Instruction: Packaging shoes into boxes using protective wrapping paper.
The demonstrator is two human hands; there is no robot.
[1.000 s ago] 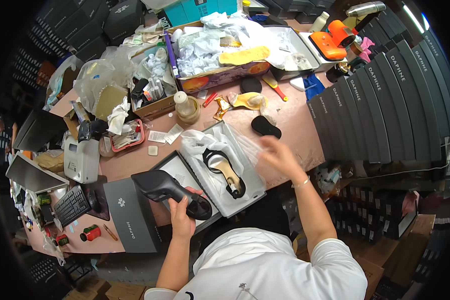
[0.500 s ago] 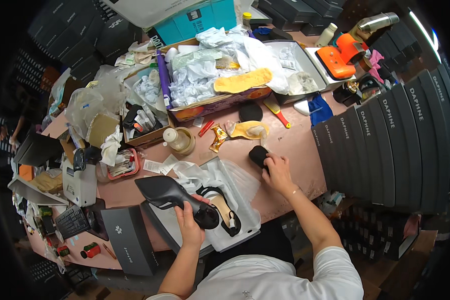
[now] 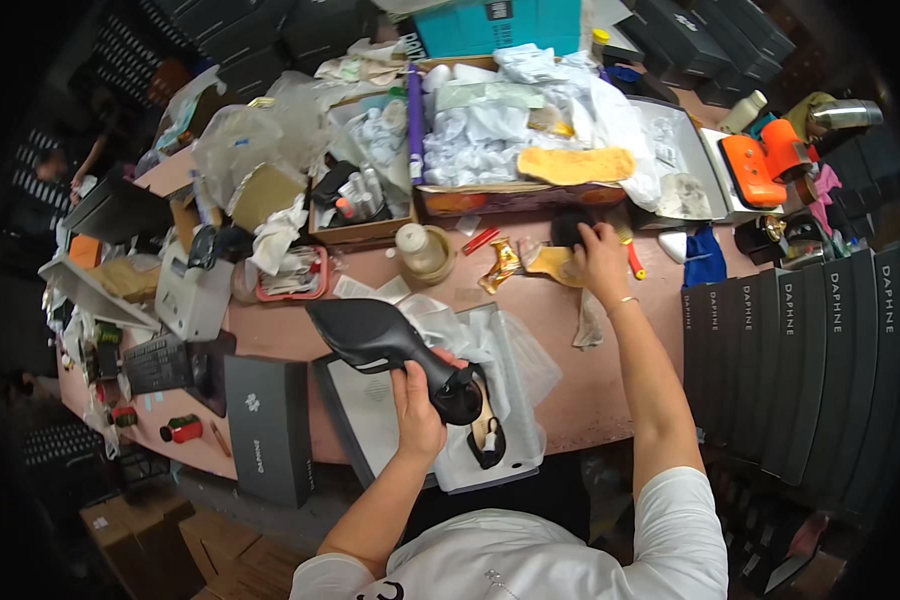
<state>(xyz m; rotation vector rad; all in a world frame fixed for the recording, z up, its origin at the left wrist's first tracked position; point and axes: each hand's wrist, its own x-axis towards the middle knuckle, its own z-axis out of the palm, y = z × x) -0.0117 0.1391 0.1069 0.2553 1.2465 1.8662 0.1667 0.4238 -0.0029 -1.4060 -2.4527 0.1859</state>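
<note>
My left hand (image 3: 419,412) is closed round a black high-heeled shoe (image 3: 375,335), tilted with its sole turned up. Below it, an open shoebox (image 3: 528,440) lined with white tissue holds the other black shoe (image 3: 489,440), its pale insole showing. My right arm stretches to the far side of the table. There my right hand (image 3: 602,262) has its fingers bent down at a round black disc (image 3: 568,227), beside a yellow cloth (image 3: 550,262). What those fingers hold is hidden. A thin greyish cloth (image 3: 588,325) lies under the right forearm.
Grey shoeboxes (image 3: 790,360) stand in a row at the right. A large box of crumpled paper (image 3: 490,140) fills the back, with a yellow insole (image 3: 575,165) on its edge. Near its front are a pump bottle (image 3: 413,240) and a red-yellow brush (image 3: 632,255).
My right hand has moved from the near table, where it gripped a black oval pad, away to the disc by the yellow cloth. The left still holds the shoe. The view has shifted left.
</note>
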